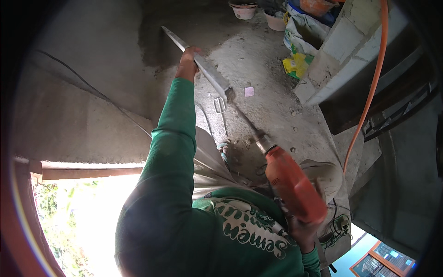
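My left hand [187, 64], in a green sleeve, grips a long grey metal bar [210, 74] and holds it against the rough grey cement surface [92, 55]. My right hand [302, 233] holds an orange power drill [293, 184] by its grip. The drill's long bit [247, 122] points at the lower end of the bar, and its tip sits at or just beside that end. A small metal bracket [219, 105] hangs right under the bar's end.
An orange hose [369, 101] runs down the right side past a pale block pillar [341, 46]. Two buckets [243, 10] and filled sacks [300, 27] stand at the top, with a yellow bag [295, 64] below them. A black cable [92, 90] crosses the cement, above a wooden beam [87, 171].
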{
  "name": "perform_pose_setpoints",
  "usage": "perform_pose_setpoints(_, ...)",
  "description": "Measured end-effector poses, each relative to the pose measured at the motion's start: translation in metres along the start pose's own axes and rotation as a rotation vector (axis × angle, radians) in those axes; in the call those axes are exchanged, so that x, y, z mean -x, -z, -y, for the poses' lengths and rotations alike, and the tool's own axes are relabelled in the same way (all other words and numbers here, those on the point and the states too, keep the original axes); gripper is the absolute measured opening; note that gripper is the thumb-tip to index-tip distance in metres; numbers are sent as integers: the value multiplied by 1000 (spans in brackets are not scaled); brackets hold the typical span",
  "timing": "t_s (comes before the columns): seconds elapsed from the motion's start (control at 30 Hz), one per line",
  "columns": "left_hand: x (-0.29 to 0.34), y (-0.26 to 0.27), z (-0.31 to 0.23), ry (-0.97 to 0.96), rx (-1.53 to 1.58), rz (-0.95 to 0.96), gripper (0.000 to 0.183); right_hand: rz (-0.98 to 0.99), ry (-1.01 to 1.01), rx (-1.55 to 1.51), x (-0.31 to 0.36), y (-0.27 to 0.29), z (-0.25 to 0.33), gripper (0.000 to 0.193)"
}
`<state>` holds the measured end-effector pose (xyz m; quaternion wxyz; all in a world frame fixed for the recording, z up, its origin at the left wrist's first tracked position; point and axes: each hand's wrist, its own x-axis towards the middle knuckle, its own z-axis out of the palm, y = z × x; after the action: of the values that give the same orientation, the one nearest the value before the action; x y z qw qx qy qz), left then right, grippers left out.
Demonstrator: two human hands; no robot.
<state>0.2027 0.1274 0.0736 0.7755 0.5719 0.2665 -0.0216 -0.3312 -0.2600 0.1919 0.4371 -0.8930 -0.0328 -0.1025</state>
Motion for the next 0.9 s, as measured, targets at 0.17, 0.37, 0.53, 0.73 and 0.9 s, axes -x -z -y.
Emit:
perform_pose_setpoints(0.17, -3, -4, -2, 24, 12, -4, 21, 11, -115, -169, 3, -9, 1, 78)
perform_pose_setpoints(0.37, 15, -11, -2, -7, 51, 16, 18, 18, -120, -163, 7, -8, 5, 86)
perform_pose_setpoints(0.53, 25, -14, 1, -21, -40, -24, 17, -89, 22, 9, 6, -6, 6, 75)
perform_pose_setpoints(0.73, 15, -10, 2, 22, 0, -36, 16, -8, 55, 36, 7, -2, 0, 64)
perform_pose_setpoints(0.9, 13, -3, 4, 60, -85, -90, 17, 9, -4, -68, 2, -6, 6, 77)
